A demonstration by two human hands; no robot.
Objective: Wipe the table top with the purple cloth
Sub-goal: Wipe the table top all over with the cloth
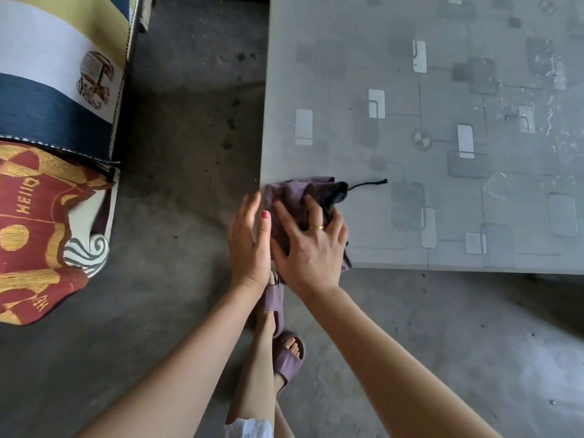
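Right hand [311, 248] flat on purple cloth [289, 197], table [442, 184] corner

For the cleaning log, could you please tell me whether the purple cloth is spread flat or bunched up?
Bunched up: the purple fabric cloth lies crumpled in folds at the grey patterned table top's corner, pressed under the right hand.

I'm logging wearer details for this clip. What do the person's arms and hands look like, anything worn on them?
Both forearms are bare, no sleeves showing. The right hand wears a plain gold ring on one finger. The left hand has no ring in view; its thumbnail is painted pinkish red.
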